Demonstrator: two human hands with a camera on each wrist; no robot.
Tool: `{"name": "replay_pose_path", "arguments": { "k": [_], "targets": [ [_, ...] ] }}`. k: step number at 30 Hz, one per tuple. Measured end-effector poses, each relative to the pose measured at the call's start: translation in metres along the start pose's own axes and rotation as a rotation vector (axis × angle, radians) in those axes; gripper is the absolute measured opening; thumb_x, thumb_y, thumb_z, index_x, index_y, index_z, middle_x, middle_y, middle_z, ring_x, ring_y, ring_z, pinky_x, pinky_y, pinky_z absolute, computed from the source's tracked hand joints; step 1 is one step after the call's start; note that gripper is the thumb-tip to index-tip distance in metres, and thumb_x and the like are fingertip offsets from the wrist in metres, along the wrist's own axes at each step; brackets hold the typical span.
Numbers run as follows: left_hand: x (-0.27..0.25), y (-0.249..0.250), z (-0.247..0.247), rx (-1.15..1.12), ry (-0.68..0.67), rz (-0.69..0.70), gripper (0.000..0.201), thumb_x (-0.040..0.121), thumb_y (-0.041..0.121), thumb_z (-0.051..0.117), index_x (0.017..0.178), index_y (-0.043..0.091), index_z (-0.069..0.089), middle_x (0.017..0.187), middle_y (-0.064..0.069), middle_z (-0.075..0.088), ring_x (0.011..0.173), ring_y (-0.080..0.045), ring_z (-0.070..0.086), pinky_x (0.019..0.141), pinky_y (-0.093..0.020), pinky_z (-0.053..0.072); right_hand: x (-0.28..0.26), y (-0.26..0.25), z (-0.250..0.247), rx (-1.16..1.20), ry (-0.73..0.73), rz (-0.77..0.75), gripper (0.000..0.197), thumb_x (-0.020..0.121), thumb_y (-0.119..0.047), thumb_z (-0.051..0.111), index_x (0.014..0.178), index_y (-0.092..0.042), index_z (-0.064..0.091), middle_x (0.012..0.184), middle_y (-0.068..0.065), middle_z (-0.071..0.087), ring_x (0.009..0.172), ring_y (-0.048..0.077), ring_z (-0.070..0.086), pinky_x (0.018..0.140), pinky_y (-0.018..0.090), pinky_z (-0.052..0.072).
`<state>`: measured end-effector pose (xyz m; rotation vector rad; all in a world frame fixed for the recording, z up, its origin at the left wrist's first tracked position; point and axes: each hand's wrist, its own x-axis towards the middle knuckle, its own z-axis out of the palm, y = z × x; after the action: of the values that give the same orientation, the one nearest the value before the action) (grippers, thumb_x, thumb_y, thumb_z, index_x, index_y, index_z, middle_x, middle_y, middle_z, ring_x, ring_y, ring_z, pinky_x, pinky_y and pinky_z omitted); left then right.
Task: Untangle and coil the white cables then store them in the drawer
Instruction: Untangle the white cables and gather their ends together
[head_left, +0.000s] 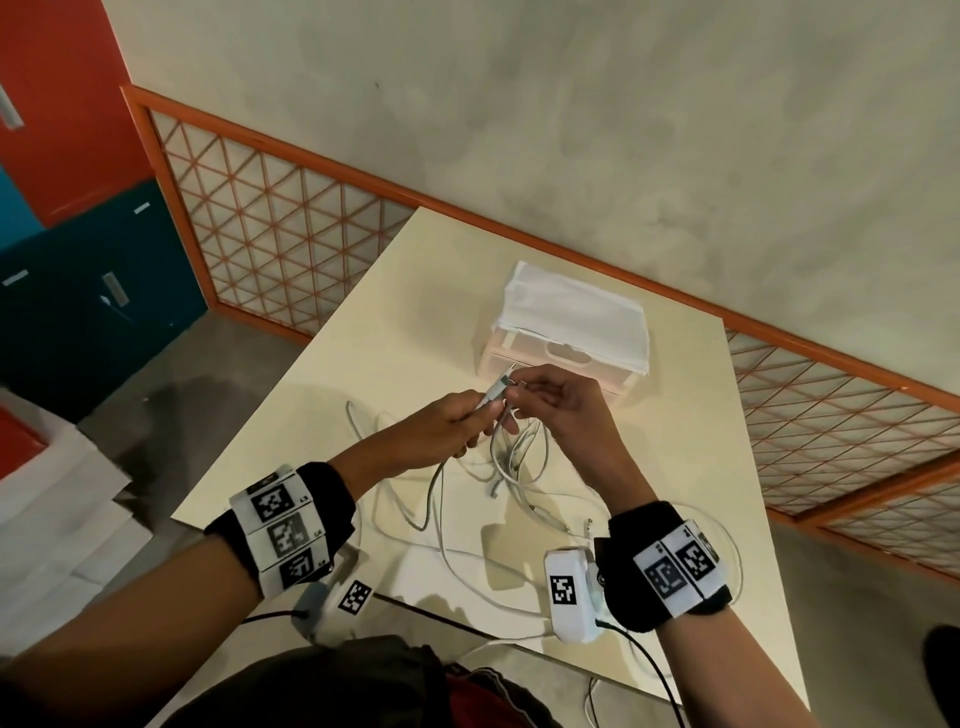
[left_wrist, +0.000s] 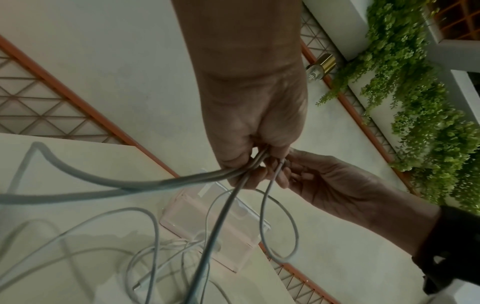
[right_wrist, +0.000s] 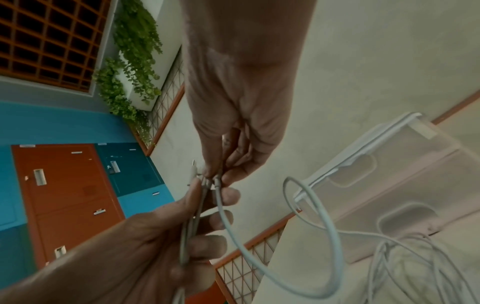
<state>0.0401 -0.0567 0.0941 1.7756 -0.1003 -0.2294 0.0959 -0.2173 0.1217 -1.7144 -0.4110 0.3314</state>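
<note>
Pinching white cables (head_left: 500, 395) | fingers (head_left: 480, 410) of both hands | above table (head_left: 395, 291)

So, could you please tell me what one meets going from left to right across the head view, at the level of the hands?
Red and blue cabinets → left hand → cable connector → right hand → orange lattice panel.
</note>
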Motion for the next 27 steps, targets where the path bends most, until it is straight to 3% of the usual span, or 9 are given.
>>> {"name": "replay_pose_path", "arguments": {
  "k": [2,4,7,11,13,16,19,21,27],
  "targets": [
    [0.0,-0.001,-0.001,0.01,0.029,-0.007,0.03,0.101,0.032,0.034,0.086,0.033,0.06,0.085,0.007,0.05,0.07,-0.004,0.046,0.062,-0.014,0.041,0.0,0.0,0.003,0.002,0.021,-0.006,0.011,0.082,-0.004,0.069,0.093,-0.006,0.068,0.078,0.01,0.07,0.07,0.015,0.067,0.072,0.022,0.055],
    [0.0,-0.003,-0.003,-0.003,0.046,-0.029,0.026,0.101,0.034,0.034,0.093,0.025,0.058,0.088,0.007,0.053,0.077,-0.007,0.048,0.068,-0.019,0.042,-0.001,0.0,0.006,0.004,0.049,-0.017,0.012,0.082,-0.004,0.069,0.093,-0.003,0.067,0.079,0.014,0.069,0.069,0.02,0.065,0.071,0.023,0.055],
    [-0.001,-0.006,-0.006,0.038,0.049,-0.046,0.027,0.101,0.035,0.034,0.102,0.023,0.057,0.091,0.007,0.055,0.081,-0.008,0.049,0.074,-0.022,0.042,-0.001,-0.001,0.008,0.003,0.075,-0.035,0.02,0.082,-0.005,0.069,0.101,-0.002,0.066,0.081,0.013,0.068,0.07,0.019,0.065,0.073,0.025,0.053],
    [-0.002,-0.007,-0.014,0.085,-0.036,-0.021,0.034,0.102,0.031,0.03,0.109,0.023,0.063,0.092,0.003,0.058,0.077,-0.007,0.051,0.068,-0.011,0.041,0.0,-0.003,0.005,-0.03,0.024,-0.043,0.035,0.085,-0.009,0.067,0.119,-0.015,0.064,0.084,0.007,0.067,0.08,0.013,0.063,0.084,0.03,0.053],
    [-0.002,-0.009,-0.016,0.074,-0.082,-0.019,0.039,0.103,0.032,0.029,0.116,0.019,0.063,0.09,0.003,0.061,0.077,-0.008,0.053,0.072,-0.016,0.041,0.0,-0.005,0.004,-0.058,-0.007,-0.047,0.029,0.085,-0.011,0.067,0.114,-0.013,0.068,0.087,0.01,0.07,0.081,0.014,0.063,0.087,0.031,0.052],
    [-0.001,-0.01,-0.016,0.056,-0.101,-0.011,0.035,0.102,0.033,0.028,0.115,0.025,0.06,0.087,0.006,0.064,0.077,-0.006,0.057,0.078,-0.026,0.043,0.002,-0.006,0.003,-0.041,-0.01,-0.027,0.025,0.085,-0.011,0.067,0.11,-0.01,0.07,0.089,0.014,0.072,0.082,0.02,0.064,0.085,0.028,0.052],
    [0.001,-0.008,-0.014,0.073,-0.102,-0.007,0.027,0.103,0.032,0.028,0.109,0.033,0.054,0.085,0.004,0.064,0.071,-0.005,0.059,0.078,-0.027,0.044,0.005,-0.005,0.003,-0.024,-0.014,-0.007,0.023,0.085,-0.01,0.067,0.108,-0.009,0.07,0.087,0.009,0.071,0.082,0.02,0.065,0.087,0.034,0.053],
    [0.003,-0.006,-0.012,0.102,-0.102,-0.015,0.026,0.103,0.031,0.028,0.11,0.03,0.052,0.085,0.003,0.065,0.068,-0.004,0.059,0.074,-0.025,0.043,0.006,-0.004,0.003,-0.015,-0.014,-0.003,0.023,0.084,-0.01,0.068,0.107,-0.01,0.071,0.085,0.007,0.071,0.082,0.019,0.064,0.089,0.037,0.052],
    [0.006,-0.001,-0.013,0.118,-0.134,-0.055,0.035,0.103,0.034,0.024,0.124,0.02,0.048,0.088,0.001,0.065,0.07,-0.008,0.059,0.074,-0.027,0.043,0.008,-0.004,0.002,-0.034,-0.008,-0.021,0.024,0.084,-0.009,0.068,0.108,-0.007,0.07,0.084,0.011,0.071,0.079,0.018,0.065,0.081,0.022,0.052]
  ]
}}
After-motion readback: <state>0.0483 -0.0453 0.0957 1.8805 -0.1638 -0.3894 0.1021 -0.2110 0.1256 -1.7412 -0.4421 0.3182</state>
